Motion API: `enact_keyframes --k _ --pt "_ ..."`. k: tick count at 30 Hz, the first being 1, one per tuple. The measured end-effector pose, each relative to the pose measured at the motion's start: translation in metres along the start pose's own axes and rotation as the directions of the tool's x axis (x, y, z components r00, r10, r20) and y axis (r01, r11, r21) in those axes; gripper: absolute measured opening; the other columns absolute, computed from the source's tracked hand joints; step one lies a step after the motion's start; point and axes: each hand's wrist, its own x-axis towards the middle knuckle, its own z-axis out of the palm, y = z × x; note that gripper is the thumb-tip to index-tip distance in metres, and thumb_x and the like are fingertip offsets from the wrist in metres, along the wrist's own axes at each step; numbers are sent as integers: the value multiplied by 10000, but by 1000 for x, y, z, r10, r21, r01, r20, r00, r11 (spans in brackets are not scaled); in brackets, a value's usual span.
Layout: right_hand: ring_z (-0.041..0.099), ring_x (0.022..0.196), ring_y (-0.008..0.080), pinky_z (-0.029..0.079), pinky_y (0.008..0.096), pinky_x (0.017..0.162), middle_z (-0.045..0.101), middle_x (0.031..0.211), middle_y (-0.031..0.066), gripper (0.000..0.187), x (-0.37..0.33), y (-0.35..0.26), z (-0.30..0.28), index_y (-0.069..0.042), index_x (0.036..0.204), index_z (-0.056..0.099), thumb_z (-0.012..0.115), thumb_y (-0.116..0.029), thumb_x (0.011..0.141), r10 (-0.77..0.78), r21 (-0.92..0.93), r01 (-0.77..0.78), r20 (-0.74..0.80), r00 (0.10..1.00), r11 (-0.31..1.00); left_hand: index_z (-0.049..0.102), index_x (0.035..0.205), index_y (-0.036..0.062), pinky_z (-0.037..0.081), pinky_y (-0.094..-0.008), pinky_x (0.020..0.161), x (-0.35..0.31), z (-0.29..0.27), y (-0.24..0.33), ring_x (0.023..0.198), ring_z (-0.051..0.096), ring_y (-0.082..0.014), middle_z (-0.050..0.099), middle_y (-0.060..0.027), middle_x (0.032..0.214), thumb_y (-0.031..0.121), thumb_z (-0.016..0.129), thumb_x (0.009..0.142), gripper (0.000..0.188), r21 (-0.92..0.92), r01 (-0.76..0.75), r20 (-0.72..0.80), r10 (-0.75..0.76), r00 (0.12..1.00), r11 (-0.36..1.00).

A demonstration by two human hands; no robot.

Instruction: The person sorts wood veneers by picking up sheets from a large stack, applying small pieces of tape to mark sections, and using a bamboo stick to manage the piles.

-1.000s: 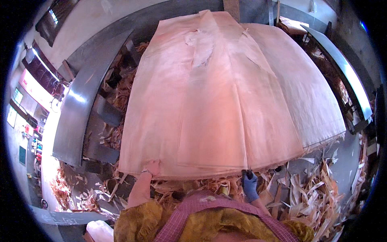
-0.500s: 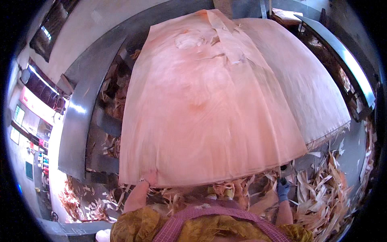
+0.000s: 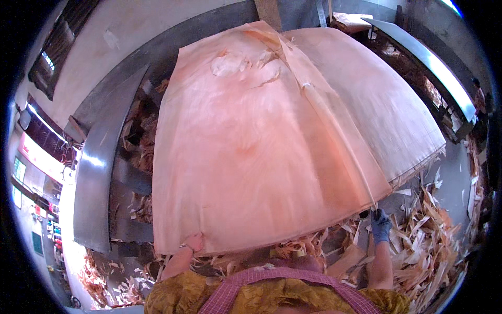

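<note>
A large pinkish wood veneer sheet lies on top of a stack in front of me. Its far end is torn and wrinkled round a pale knot-like patch. My left hand, bare and with a band at the wrist, is closed on the sheet's near edge toward the left, where a small crease runs up from it. In a blue-grey glove, my right hand grips the near edge toward the right corner. From there a raised fold runs up to the far end. The fingertips of both hands are partly hidden.
To the right lies a paler veneer stack. Grey metal-topped benches stand left and far right. Veneer scraps heap on the floor at right, with more scraps at lower left.
My right hand has moved forward and right and now holds the sheet's edge. The fold on the right side stands up more sharply. My left hand stays at the near edge.
</note>
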Motion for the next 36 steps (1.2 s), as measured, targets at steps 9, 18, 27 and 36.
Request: enact_keyframes --k 9,18,27,36 --pt "649 864 389 516 455 703 675 915 193 280 53 21 3 -86 1028 635 630 -326 884 -9 195 -5 71 997 981 496 1314 43 324 -473 1093 -14 -19 68 1308 405 -382 486 -229 1347 254 552 835 526 -247 219 -279 -285 917 944" --pt "660 787 375 513 428 684 680 843 176 260 93 97 30 -39 923 650 690 -285 849 24 438 -101 179 983 893 440 1370 59 261 -478 1138 -23 -51 267 1374 319 -368 381 -208 1456 266 601 825 605 -343 59 -481 -229 846 937" --pt "605 606 351 464 433 554 637 694 137 284 39 205 1 -75 722 571 703 -303 828 -40 414 -22 142 989 910 472 1358 116 339 -447 1086 19 -144 512 1282 455 -312 522 -146 1356 264 629 840 561 -340 -343 -501 140 854 876" --pt "604 652 327 471 457 616 591 696 127 232 -153 232 -50 -82 849 598 704 -283 802 7 134 -52 312 950 990 479 1199 2 552 -397 727 70 -216 723 900 650 -247 637 -107 960 326 544 964 405 -956 -143 -190 168 967 -256"
